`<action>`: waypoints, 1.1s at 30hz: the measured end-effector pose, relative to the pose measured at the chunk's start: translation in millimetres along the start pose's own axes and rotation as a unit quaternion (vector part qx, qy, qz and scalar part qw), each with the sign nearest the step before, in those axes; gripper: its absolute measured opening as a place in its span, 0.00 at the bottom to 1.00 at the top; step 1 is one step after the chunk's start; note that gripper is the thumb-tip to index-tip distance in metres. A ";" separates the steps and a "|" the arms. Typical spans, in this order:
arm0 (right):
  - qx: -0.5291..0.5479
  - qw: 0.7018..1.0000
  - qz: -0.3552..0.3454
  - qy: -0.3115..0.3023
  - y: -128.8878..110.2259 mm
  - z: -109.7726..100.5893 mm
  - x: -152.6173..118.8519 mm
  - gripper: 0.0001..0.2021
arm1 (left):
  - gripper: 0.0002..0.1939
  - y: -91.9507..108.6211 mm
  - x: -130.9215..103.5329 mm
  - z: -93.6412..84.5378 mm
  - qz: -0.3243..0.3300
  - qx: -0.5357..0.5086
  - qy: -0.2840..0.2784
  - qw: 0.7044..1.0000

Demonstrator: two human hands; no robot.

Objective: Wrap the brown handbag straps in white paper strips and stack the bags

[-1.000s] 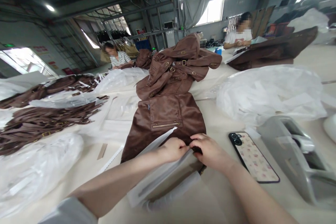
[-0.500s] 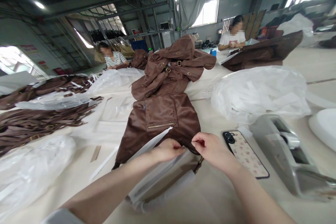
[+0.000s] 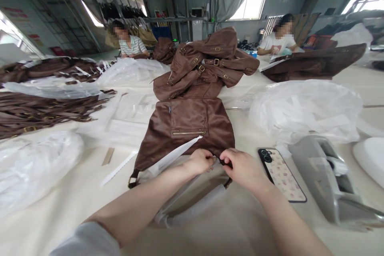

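A brown leather bag (image 3: 189, 116) lies flat on the table, its zip pocket facing up and its open edge toward me. My left hand (image 3: 204, 162) is closed in a pinch at the near edge of the bag. Just right of it, my right hand (image 3: 235, 164) grips the bag's dark edge near the right corner; the fingers hide most of this spot. The bag's strap (image 3: 198, 210), in translucent white wrapping, loops toward me beneath my hands. A strip of white paper (image 3: 177, 154) lies over the bag beside my left hand.
A phone (image 3: 283, 174) and a grey tape dispenser (image 3: 321, 180) lie to the right. More brown bags (image 3: 204, 62) are heaped behind. Brown straps (image 3: 45, 110) and plastic bags (image 3: 42, 168) cover the left. Two people (image 3: 130, 42) work across the table.
My right hand has closed onto the bag's edge, and my hands have come nearer together. The view has tilted down and shifted left.
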State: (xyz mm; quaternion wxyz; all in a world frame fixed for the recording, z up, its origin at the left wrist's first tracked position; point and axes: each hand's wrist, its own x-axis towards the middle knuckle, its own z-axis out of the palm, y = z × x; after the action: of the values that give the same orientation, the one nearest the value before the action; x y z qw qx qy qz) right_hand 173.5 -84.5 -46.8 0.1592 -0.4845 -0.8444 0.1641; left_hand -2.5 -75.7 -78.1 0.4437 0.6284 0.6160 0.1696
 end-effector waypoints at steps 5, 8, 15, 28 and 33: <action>-0.075 0.995 -0.054 -0.023 -4.2 8.1 5.1 0.07 | 0.11 -1.6 4.2 -1.6 -0.011 0.020 -0.006 1.000; -0.115 0.991 -0.059 -0.024 -3.9 14.8 7.3 0.05 | 0.11 -3.0 5.3 -3.0 0.002 0.049 -0.002 0.999; -0.159 0.985 -0.071 -0.013 -5.3 20.7 9.8 0.06 | 0.11 -2.8 1.6 -8.3 0.070 0.130 0.057 0.987; -0.091 0.995 -0.039 0.033 3.4 24.3 12.9 0.07 | 0.14 0.6 -25.6 -4.4 0.193 0.353 0.035 0.915; -0.111 0.991 -0.074 0.001 2.1 23.2 12.0 0.08 | 0.14 -4.1 -14.3 -7.8 0.198 0.272 0.025 0.941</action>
State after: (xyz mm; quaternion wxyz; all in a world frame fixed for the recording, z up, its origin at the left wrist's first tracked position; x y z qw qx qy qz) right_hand 159.5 -75.9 -67.2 0.1170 -0.4350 -0.8909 0.0571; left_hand -13.6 -86.9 -72.2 0.1974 0.8300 0.5129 0.0956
